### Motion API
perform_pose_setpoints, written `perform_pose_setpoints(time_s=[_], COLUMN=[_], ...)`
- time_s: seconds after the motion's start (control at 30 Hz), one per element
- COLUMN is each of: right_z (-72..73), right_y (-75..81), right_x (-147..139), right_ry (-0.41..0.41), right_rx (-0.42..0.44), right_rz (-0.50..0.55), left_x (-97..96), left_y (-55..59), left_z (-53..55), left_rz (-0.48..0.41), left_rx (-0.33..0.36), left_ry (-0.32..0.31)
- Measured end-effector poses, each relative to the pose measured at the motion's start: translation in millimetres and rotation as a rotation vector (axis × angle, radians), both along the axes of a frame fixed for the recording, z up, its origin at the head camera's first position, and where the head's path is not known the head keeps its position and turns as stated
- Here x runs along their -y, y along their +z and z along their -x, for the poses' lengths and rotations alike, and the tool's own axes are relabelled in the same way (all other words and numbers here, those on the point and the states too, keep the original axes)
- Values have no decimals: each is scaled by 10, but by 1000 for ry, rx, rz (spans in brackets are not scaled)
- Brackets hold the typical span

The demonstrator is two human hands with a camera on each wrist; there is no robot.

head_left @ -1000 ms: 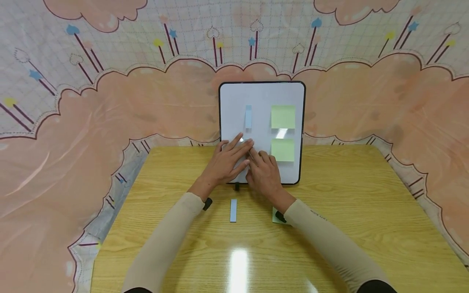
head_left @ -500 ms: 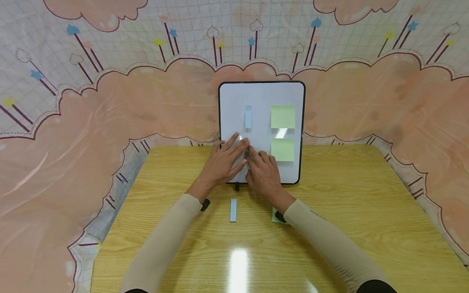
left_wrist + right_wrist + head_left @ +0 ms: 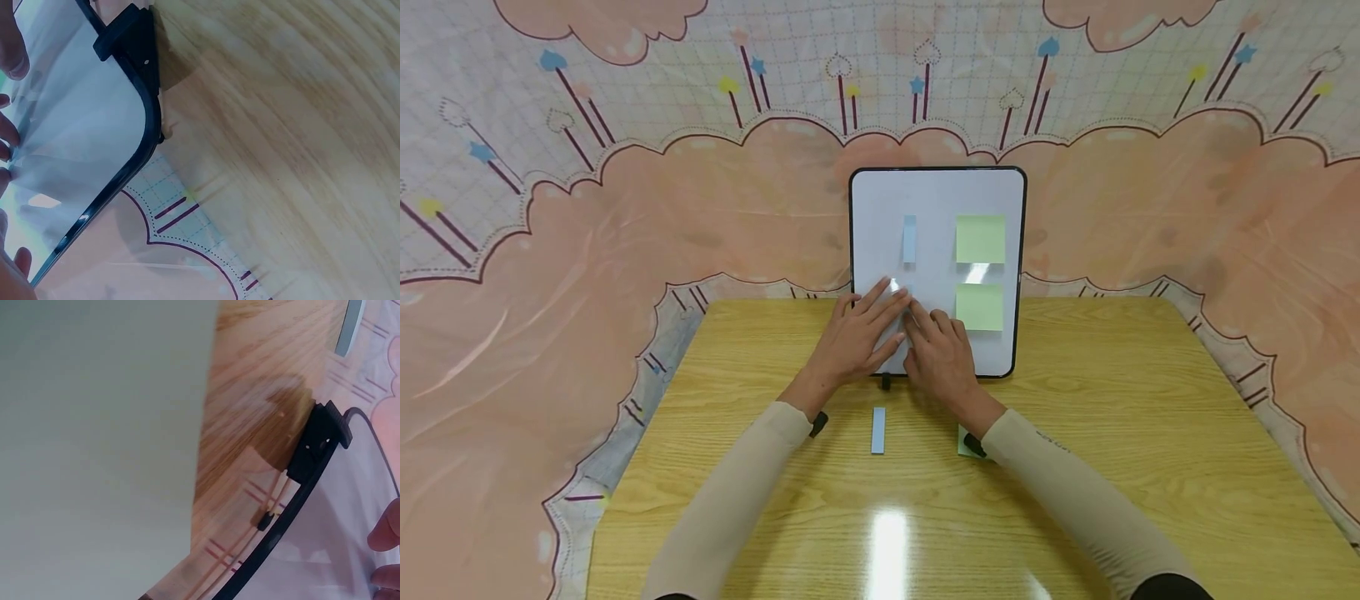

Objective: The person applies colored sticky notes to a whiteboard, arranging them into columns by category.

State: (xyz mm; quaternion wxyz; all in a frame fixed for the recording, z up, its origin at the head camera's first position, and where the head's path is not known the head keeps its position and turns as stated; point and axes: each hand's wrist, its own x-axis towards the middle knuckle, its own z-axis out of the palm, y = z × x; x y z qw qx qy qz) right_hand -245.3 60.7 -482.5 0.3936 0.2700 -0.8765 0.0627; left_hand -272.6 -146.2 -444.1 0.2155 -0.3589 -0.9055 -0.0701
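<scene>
A whiteboard with a black frame stands upright at the back of the table. My left hand lies spread on its lower left part, fingers extended. Beside it, my right hand presses the board with its index finger, the other fingers bent. The fingertips of both hands meet near the board's middle, where a pale blue strip shows faintly and is mostly covered. Higher up, a blue sticky strip is on the board. Two green sticky notes, an upper note and a lower note, are at its right side.
A blue strip lies on the wooden table in front of the board. A green note is partly hidden beneath the right wrist. A black clip sits on the board's bottom edge. Patterned cloth hangs behind.
My left hand has slid slightly down and left on the board, its fingertips drawing away a little from where they were. The right hand stays almost in place.
</scene>
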Motion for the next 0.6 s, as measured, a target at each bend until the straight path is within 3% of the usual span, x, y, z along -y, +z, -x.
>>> perform_pose_setpoints(time_s=[0.33, 0.6], right_z=[-41, -100], right_y=[15, 28], right_x=[5, -2], right_ry=[-19, 3], right_rx=[37, 32], right_rz=[-8, 3], left_x=[6, 17], left_y=[-45, -89], left_z=[-39, -102], left_rz=[-21, -14], left_rx=[-24, -2], left_ry=[-15, -7])
